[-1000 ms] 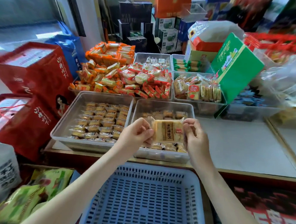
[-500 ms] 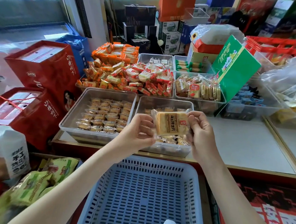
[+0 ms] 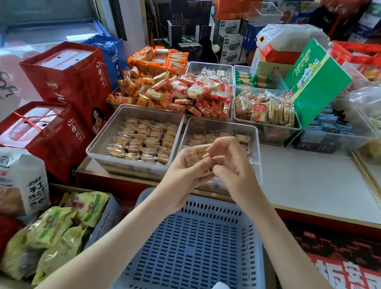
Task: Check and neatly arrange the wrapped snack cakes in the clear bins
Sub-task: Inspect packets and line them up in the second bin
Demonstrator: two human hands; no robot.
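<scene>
Both my hands meet over the front of the right clear bin [image 3: 258,135]. My left hand [image 3: 183,177] grips a wrapped snack cake [image 3: 195,153] from below, its wrapper tilted on edge. My right hand [image 3: 232,167] curls over the cake's right side and hides most of it. More wrapped cakes lie in the right bin behind my hands. The left clear bin [image 3: 100,139] holds several neat rows of small wrapped cakes [image 3: 145,139].
A blue perforated basket [image 3: 189,251] sits below my arms at the counter's front edge. Red gift boxes [image 3: 61,87] stand left, green snack bags [image 3: 50,236] lower left. Bins of orange and red packets [image 3: 172,92] and a tilted green box [image 3: 316,82] stand behind. White counter [image 3: 316,181] lies right.
The cake was held flat, label facing me, between both hands. Now it is turned on edge and my right hand has closed over it; the hands moved closer together.
</scene>
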